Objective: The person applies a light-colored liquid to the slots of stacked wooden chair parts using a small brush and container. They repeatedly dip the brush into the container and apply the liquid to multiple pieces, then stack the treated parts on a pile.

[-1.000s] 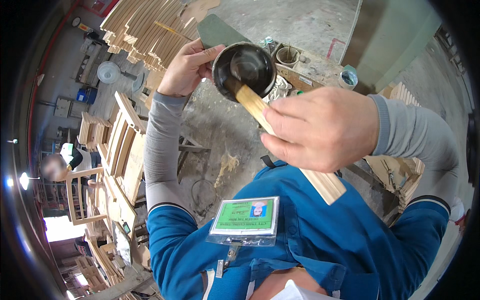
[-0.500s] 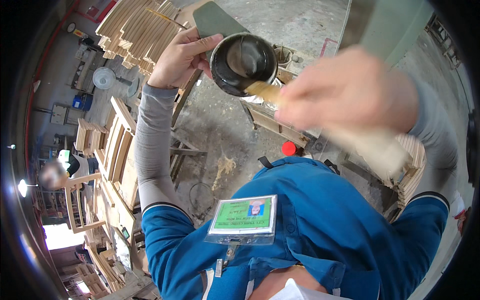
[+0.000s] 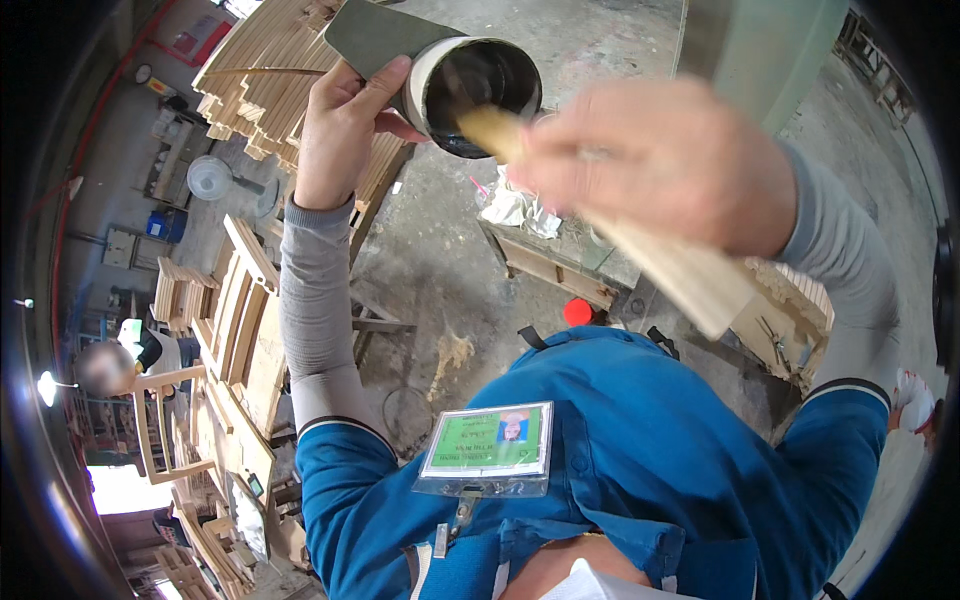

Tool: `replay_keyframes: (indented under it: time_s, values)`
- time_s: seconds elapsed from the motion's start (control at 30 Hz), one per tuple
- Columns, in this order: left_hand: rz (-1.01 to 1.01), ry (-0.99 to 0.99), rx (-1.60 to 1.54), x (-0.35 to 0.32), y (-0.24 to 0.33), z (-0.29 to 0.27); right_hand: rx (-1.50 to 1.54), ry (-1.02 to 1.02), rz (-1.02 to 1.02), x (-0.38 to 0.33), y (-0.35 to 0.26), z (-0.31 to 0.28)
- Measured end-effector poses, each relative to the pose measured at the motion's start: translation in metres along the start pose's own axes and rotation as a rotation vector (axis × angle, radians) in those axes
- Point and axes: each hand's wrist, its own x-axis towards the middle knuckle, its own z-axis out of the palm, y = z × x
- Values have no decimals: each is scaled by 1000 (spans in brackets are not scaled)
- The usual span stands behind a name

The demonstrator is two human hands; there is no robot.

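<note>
My left hand (image 3: pixel 345 130) grips a round cup (image 3: pixel 430 95) with a pale outside and a dark, wet-looking inside. Its mouth is tilted toward the right. A flat dark green piece (image 3: pixel 385 32) juts out beside the cup at the same hand, and a thin brown stick (image 3: pixel 265 72) lies behind the fingers. My right hand (image 3: pixel 660 165), blurred, is closed around a pale wooden piece (image 3: pixel 690 280) whose broad end points to the lower right. From its fingers a yellowish tip (image 3: pixel 490 130) reaches into the cup's mouth; whether tip and wooden piece are one is unclear.
Stacked curved wooden parts (image 3: pixel 270 60) stand at the far left. White crumpled cloth (image 3: pixel 520 208) lies on a low bench (image 3: pixel 550 258) ahead, with a red round object (image 3: pixel 577 312) near it. A fan (image 3: pixel 210 178), chair frames and another person (image 3: pixel 165 350) are at left.
My left hand has moved slightly left and tipped the cup sideways, showing more of its outer wall. The right hand has shifted left, and the yellowish tip now lies further inside the cup.
</note>
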Motion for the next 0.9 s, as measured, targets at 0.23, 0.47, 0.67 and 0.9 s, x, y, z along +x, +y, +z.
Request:
replay_keyframes:
  time_s: [0.23,0.47,0.67,0.9]
  values:
    - [36,38,49,2,8,7,-68,69,-77,-1,12,-14]
    - [53,82,42,5,15,11,-106,131,-45,-8,20,-19]
    - [54,99,43,7,14,13,-104,92,-80,-14,14,-17]
    - [144,192,12,5,14,15,-79,254,21,-34,28,6]
